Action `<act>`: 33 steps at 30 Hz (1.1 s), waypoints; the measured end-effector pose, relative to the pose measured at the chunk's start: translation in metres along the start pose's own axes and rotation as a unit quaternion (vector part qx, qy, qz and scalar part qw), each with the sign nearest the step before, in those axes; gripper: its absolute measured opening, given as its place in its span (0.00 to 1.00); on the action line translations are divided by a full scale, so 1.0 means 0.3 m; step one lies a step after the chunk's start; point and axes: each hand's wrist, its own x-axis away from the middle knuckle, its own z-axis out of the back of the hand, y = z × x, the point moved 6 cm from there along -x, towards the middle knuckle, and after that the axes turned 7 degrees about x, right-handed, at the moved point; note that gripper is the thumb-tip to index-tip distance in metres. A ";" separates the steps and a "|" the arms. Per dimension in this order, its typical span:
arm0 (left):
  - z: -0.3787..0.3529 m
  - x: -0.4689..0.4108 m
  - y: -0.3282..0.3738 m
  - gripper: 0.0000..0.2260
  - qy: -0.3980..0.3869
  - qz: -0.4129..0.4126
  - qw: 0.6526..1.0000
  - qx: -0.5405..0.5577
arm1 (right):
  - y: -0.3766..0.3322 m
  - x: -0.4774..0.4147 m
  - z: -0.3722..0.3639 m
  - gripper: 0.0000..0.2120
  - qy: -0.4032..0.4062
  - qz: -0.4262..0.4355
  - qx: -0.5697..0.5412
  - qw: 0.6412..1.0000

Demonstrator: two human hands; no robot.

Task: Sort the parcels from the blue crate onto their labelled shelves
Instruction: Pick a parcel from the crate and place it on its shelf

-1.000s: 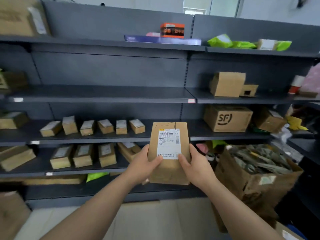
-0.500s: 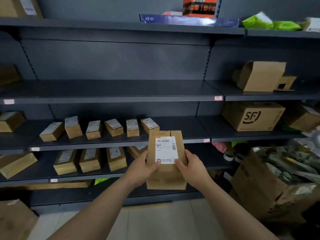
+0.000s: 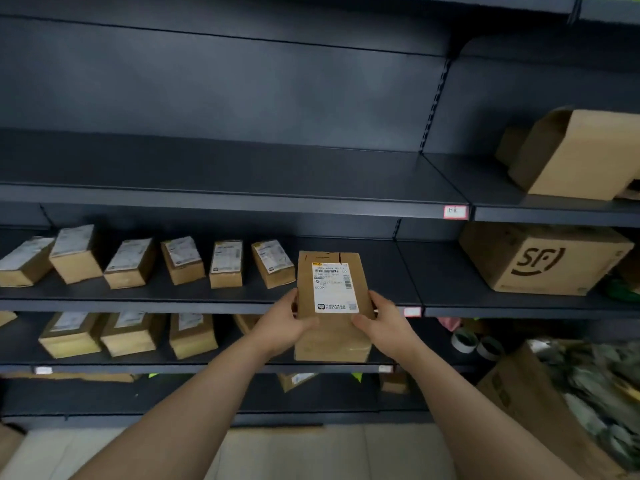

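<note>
I hold a brown cardboard parcel with a white shipping label on top, in front of the dark metal shelving. My left hand grips its left side and my right hand grips its right side, thumbs on top. The parcel's far end reaches over the front edge of the middle shelf, just right of a row of several small labelled parcels. The blue crate is out of view.
A lower shelf holds more small parcels. To the right stand an SF-printed box and an open carton on the shelf above. A cardboard box of packaging sits on the floor at right. White tags mark shelf edges.
I have stepped closer to the shelving and carried the parcel forward and slightly up, from chest height toward the middle shelf's front edge. Both hands keep their grip.
</note>
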 end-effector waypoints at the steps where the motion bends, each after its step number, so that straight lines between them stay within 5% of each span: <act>1: -0.017 -0.046 0.004 0.27 -0.001 -0.001 1.000 -0.004 | 0.017 -0.045 0.016 0.13 -0.007 0.003 -0.006 1.000; 15: -0.084 -0.583 -0.109 0.27 -0.010 0.026 0.999 0.047 | 0.163 -0.567 0.062 0.21 0.004 -0.016 0.023 1.000; 28: -0.037 -0.834 -0.232 0.28 0.039 0.020 0.999 -0.003 | 0.256 -0.838 -0.038 0.18 -0.017 0.001 0.057 0.998; 33: -0.043 -0.856 -0.211 0.23 0.075 0.025 0.994 -0.078 | 0.275 -0.887 -0.030 0.21 0.011 -0.006 0.149 0.989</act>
